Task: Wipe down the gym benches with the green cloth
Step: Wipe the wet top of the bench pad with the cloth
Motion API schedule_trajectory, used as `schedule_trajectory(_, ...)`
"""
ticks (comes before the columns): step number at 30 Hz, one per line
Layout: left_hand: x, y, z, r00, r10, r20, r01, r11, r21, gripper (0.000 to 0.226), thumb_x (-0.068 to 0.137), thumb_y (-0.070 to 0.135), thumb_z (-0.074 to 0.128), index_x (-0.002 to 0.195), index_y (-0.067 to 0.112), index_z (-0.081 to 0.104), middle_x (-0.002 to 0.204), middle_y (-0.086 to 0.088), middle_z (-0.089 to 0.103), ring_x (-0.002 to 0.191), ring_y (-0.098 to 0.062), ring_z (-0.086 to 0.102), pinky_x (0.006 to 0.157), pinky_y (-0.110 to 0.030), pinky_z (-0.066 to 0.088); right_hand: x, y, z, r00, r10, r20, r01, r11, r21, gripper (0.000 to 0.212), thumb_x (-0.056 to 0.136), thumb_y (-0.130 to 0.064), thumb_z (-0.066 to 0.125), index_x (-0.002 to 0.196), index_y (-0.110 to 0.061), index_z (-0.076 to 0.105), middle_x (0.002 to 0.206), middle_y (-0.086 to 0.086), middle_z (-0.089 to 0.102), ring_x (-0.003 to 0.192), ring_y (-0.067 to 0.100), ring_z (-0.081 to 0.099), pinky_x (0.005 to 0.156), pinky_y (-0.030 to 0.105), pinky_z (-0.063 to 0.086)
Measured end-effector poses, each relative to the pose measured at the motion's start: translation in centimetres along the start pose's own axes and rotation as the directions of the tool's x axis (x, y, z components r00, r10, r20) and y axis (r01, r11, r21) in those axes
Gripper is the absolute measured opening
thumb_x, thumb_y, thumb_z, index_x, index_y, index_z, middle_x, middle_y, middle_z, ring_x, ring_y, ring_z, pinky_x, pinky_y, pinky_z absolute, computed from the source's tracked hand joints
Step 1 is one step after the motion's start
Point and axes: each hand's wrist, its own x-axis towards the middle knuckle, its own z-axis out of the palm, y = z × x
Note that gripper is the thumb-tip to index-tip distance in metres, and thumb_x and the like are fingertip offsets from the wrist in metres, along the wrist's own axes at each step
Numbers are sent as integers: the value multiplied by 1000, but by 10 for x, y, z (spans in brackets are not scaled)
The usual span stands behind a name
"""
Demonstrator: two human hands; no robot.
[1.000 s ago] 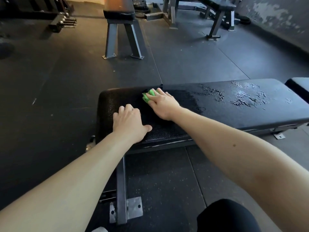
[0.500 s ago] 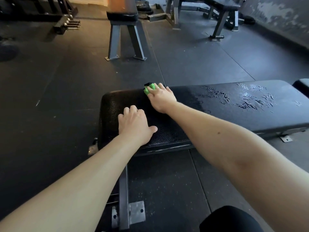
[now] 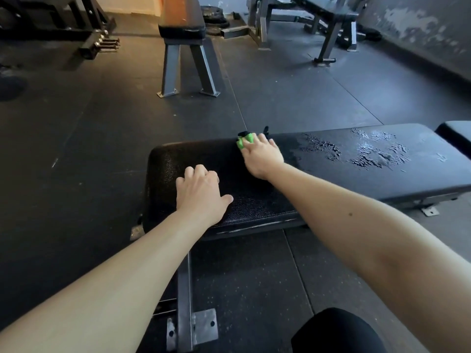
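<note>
Both are leaning on the bench [image 3: 331, 179]: right hand [image 3: 262, 157] is gripping the soft, light cloth [image 3: 244, 141], bunched at the far edge; left hand [image 3: 201, 193] is bracing, loosely bent, empty.

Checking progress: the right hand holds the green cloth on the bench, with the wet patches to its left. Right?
No: in the head view the wet patches lie right of the cloth. The right hand does hold it on the bench.
</note>
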Motion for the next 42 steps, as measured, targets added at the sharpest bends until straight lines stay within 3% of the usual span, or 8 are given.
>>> schedule_trajectory(3,1,4,-1,1000,9,6,-9,1000,-4,52,89,58,64,128,25,58,135,0,49,126,-24,40,102,-41,35,-23,5,-7,993,-110,40,107,992,66,48,110,-33,27,156,-26,36,163,5,31,150,25,23,123,45,19)
schedule_trajectory(10,-13,-2,2,1000,27,-2,-27,999,-26,50,89,57,64,128,25,59,135,0,49,126,-23,39,103,-41,35,-29,49,-7,982,190,-6,-190,982,10,45,106,-34,28,146,-24,47,153,8,42,140,31,34,116,49,27)
schedule_trajectory(13,-17,4,3,999,45,11,-45,999,-30,51,88,58,65,128,26,59,135,1,49,126,-23,40,101,-40,35,-67,13,1,995,70,-74,-68,997,40,43,105,-31,32,143,-24,49,141,4,47,132,28,38,111,47,31)
schedule_trajectory(17,-20,13,3,998,57,23,-57,998,-17,50,89,57,64,129,26,59,135,1,49,126,-23,40,101,-40,36,-123,5,-1,987,-116,-108,130,982,134,42,108,-28,36,148,-21,49,154,3,42,146,25,28,123,46,19)
schedule_trajectory(24,-26,9,3,998,50,24,-49,998,-26,48,89,56,64,127,27,60,135,0,49,126,-23,40,102,-40,36,-139,27,1,969,157,-192,-141,985,95,41,106,-29,35,141,-23,53,152,4,45,143,26,31,120,44,23)
schedule_trajectory(32,-25,33,12,995,101,19,-99,993,-64,47,89,56,66,125,27,61,135,1,50,126,-23,40,102,-40,36,-183,31,16,957,-61,-282,110,981,161,39,106,-26,45,141,-21,60,155,2,49,150,23,34,125,40,21)
schedule_trajectory(38,-23,37,18,995,93,25,-91,994,-56,46,90,54,65,125,24,61,134,-1,49,125,-24,41,102,-41,37,-196,79,17,896,294,-333,-224,946,233,40,105,-26,41,139,-21,62,153,5,51,150,26,35,125,46,23)
schedule_trajectory(42,-18,50,18,995,100,19,-98,993,-72,46,90,53,65,126,24,61,136,-2,49,127,-24,40,103,-42,35,-199,23,23,898,221,-381,-140,963,229,38,102,-24,44,133,-19,65,149,7,55,146,29,40,122,49,28)
